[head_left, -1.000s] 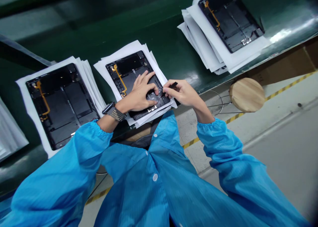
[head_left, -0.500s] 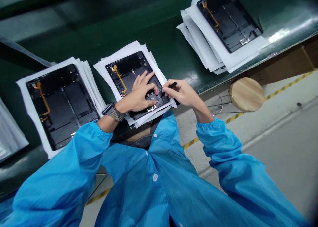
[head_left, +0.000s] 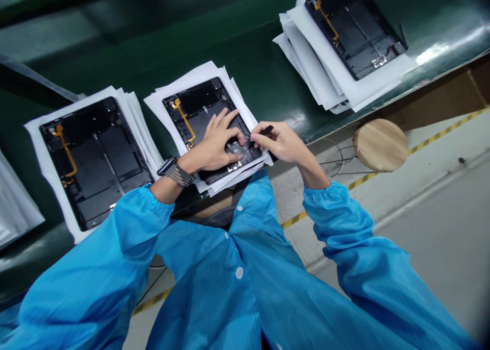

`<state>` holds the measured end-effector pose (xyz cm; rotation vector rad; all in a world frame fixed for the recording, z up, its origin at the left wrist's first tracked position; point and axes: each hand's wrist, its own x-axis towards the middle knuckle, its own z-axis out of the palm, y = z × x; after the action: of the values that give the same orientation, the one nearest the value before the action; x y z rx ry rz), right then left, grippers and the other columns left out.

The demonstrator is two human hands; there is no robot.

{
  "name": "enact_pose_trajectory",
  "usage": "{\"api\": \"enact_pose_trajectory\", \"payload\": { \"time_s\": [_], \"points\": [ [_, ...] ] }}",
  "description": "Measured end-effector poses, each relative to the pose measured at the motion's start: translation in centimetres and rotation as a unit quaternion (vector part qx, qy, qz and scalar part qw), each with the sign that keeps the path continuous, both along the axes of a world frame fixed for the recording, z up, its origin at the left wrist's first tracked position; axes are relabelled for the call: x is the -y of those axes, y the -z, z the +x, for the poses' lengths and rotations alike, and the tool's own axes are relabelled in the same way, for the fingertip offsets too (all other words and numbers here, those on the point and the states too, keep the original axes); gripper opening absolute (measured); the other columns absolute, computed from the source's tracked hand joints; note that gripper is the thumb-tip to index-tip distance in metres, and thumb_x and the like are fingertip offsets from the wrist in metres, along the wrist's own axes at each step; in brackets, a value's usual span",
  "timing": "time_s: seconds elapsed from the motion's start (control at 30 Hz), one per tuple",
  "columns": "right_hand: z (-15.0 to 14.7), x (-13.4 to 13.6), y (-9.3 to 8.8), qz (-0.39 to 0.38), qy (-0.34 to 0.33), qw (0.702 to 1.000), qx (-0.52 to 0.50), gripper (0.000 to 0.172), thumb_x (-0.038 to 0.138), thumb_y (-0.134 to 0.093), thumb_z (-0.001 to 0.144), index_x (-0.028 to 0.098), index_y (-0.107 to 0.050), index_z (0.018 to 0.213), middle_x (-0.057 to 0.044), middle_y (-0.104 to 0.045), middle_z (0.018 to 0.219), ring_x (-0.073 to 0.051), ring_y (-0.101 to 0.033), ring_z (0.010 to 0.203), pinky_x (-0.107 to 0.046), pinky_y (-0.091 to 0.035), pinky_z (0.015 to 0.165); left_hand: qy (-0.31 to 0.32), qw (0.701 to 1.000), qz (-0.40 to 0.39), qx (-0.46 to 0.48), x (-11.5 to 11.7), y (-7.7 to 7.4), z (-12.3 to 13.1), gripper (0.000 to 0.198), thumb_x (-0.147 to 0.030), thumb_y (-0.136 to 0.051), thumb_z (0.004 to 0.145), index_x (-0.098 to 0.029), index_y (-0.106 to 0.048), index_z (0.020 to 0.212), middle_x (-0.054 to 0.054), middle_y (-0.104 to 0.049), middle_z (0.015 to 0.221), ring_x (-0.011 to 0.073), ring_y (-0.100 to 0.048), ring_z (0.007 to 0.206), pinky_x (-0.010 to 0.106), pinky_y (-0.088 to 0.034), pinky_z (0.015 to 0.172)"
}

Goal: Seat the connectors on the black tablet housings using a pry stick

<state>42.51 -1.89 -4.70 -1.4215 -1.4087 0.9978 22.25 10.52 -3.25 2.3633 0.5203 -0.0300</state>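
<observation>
An opened tablet housing [head_left: 195, 97], black inside with an orange flex cable [head_left: 185, 120] along its left side, lies on a stack of white sheets. My left hand [head_left: 220, 143] rests over it, fingers spread. Its thumb and index finger touch the lower right part, near a small silvery board [head_left: 234, 166]. At the housing's right edge, my right hand [head_left: 281, 143] is closed around a slim black tool that looks like tweezers [head_left: 268, 130]. The tool's tip is too small to make out. A thin dark wire runs between the two hands.
Another opened housing [head_left: 95, 161] on white sheets lies at left, and a third [head_left: 356, 33] at upper right. More white sheets [head_left: 17, 202] sit at the far left. The green table [head_left: 245, 49] ends before my body; a round wooden stool [head_left: 380, 145] stands right.
Both hands hold nearly the same pose over the housing. The view has shifted very slightly; nothing was taken up or let go.
</observation>
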Motion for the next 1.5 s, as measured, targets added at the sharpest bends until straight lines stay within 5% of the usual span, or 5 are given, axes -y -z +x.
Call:
{"api": "enact_pose_trajectory", "payload": {
  "time_s": [1.5],
  "points": [
    [-0.14,-0.03,-0.16,-0.002,0.008,1.000,-0.004,0.020,0.036,-0.069,0.093,0.017,-0.069,0.088,0.000,-0.068,0.073,-0.012,-0.061,0.063,-0.025,-0.048,0.061,-0.004,1.000,-0.007,0.000,0.16,-0.34,-0.04,0.027,-0.034,-0.077,0.080,-0.025,-0.067,0.103,0.003,-0.018,0.178,0.0391,0.000,0.165,0.069,0.001,0.130]
  ]
}}
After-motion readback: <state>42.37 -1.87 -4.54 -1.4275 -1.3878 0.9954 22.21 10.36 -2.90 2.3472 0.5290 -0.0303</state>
